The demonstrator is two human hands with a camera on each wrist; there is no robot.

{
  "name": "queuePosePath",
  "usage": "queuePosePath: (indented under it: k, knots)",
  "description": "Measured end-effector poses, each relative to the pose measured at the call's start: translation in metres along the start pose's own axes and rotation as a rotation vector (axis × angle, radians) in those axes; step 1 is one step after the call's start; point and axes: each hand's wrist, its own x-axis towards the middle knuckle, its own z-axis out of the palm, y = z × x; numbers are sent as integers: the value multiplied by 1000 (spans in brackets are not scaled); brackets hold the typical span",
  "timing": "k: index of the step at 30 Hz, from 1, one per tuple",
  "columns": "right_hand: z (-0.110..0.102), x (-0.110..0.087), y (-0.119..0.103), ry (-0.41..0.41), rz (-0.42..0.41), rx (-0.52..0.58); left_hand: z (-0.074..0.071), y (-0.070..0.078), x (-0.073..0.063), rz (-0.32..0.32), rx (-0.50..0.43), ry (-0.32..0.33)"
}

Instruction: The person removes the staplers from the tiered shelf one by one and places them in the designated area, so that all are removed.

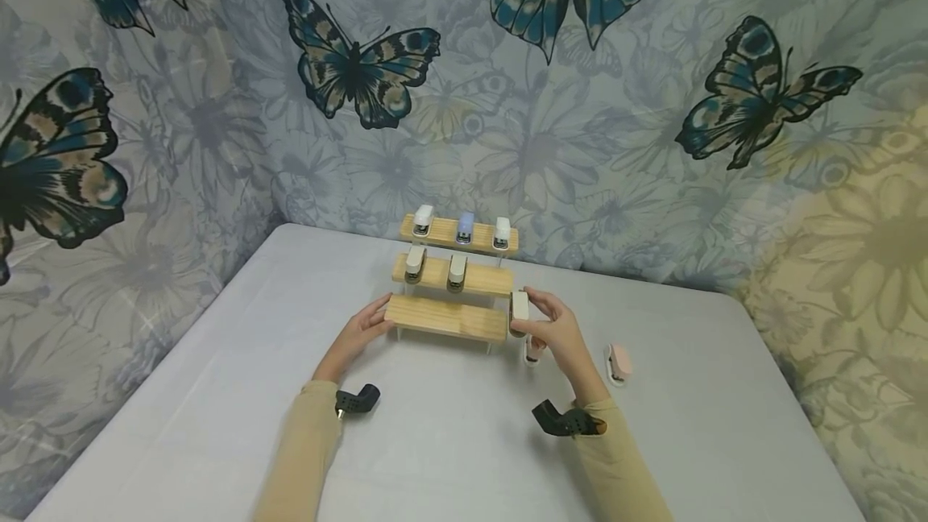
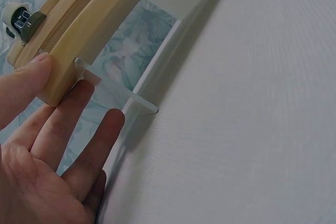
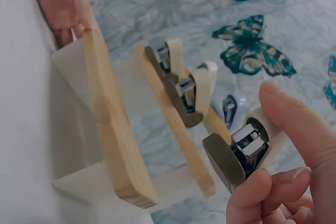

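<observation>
My right hand (image 1: 554, 330) pinches a cream mini stapler (image 1: 519, 311) with a dark olive base, thumb and fingers on its sides. It is held beside the right end of the lowest board (image 1: 445, 318) of a three-tier wooden stand. At that board's left end, my left hand (image 1: 357, 338) grips the corner, thumb on top and fingertips below, near a clear leg (image 2: 115, 85). Two cream staplers, one (image 1: 415, 263) left and one (image 1: 457, 272) right of it, sit on the middle board (image 1: 486, 280). The top board (image 1: 444, 230) bears a blue stapler (image 1: 465, 227) between two white ones.
A pink stapler (image 1: 619, 365) lies on the white table (image 1: 449, 441) to the right of my right hand. Another pink stapler (image 1: 532, 353) is partly hidden beneath that hand. A butterfly-patterned backdrop (image 1: 522, 159) rises behind the table.
</observation>
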Motion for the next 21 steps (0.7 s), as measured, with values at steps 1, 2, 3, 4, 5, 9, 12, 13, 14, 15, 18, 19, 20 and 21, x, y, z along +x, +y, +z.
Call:
queuePosePath:
  k: [1,2,3,4,5,9,12,13,14,15,18,19,20,21]
  knots:
    - [-1,-4,1,0,2,-3,0,0,0,11,7,-2]
    - [-1,-7,2,0,4,-16,0,-1,1,27,26,3]
    - [-2,-11,4,2,9,-33,0,-2,1,38,34,6]
    - [-4,-14,9,3,7,-48,1,-3,0,44,39,9]
    - [-6,-17,15,3,7,-66,2,-5,0,52,46,8]
    - [-12,-37,25,-4,28,-115,5,-12,-2,32,28,13]
    - [-16,-50,32,-3,49,-107,6,-13,-4,42,44,22]
    - [-16,-54,34,-2,57,-103,5,-12,-4,53,48,24]
    - [-16,-58,37,-1,66,-100,5,-11,-4,60,52,25]
    - [-16,-61,39,-1,77,-94,5,-9,-4,67,57,24]
    - [-14,-69,48,3,107,-91,4,-4,-2,57,59,19]
    - [-13,-71,50,10,113,-99,4,-1,-2,41,50,16]
    - [-12,-72,53,18,121,-107,3,0,-1,27,46,17]
    - [-11,-73,56,27,126,-117,3,1,-1,16,45,17]
